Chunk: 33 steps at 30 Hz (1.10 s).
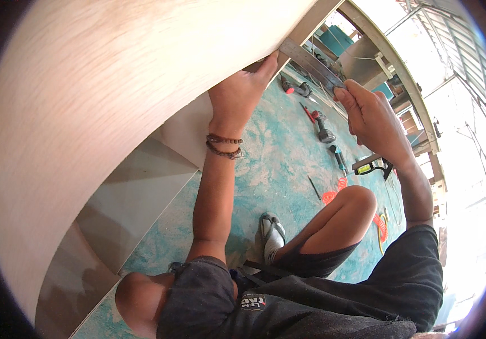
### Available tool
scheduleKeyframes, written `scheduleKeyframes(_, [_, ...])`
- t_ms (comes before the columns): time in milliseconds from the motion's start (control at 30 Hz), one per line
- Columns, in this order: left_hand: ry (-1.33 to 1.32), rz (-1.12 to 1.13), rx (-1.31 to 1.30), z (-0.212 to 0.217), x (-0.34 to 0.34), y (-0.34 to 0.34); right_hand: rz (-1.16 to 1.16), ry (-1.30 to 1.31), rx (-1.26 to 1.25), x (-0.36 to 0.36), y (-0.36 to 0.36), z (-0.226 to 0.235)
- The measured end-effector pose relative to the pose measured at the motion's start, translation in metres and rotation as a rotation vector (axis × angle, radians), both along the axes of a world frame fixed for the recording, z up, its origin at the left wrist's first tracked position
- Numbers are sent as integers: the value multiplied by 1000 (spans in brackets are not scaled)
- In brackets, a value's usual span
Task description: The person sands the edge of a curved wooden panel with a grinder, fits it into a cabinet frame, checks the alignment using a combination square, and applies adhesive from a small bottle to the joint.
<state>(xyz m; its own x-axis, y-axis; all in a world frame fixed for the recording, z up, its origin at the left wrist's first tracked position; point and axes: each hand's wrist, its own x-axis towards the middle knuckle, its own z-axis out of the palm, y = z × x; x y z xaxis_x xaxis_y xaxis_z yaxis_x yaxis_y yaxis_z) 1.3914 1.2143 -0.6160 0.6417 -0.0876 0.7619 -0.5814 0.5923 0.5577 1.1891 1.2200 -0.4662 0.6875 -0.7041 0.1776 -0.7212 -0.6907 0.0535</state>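
Note:
A pale wooden panel point(101, 85) with a curved look fills the upper left. My left hand point(237, 96), with beaded bracelets on its wrist, grips the panel's edge. Its thumb lies up beside the end of a metal ruler point(310, 63); the other fingers are mostly hidden behind the edge. Out to the right, my right hand point(370, 113) is closed on the ruler's other end, thumb on top. The ruler spans between both hands, against a narrow wooden edge strip point(305, 28).
On the blue-green floor point(271, 152) lie a red-and-black cordless drill point(323, 129), a teal-and-black tool point(338, 157), a dark tool with a yellow-green part point(364, 168) and a red coiled hose point(329, 196). Grey boards point(135, 186) stand under the panel. Framed shelving point(418, 107) is at right.

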Motion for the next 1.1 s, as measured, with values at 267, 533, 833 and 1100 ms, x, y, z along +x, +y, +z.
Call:
scheduleKeyframes(267, [-27,52,40,0,1,2,4,-5,19,-1,0,1])
scheduleKeyframes(533, [-73,-69,101,-6,6,2,13,-52,62,-2,-1,-2])
scheduleKeyframes(833, [5,-201,-87,8,4,-9,49,-520,-13,-14,-27,-11])
scheduleKeyframes(1100, [-106,-180,93,20,13,11,374,-876,31,47,-63,-55])
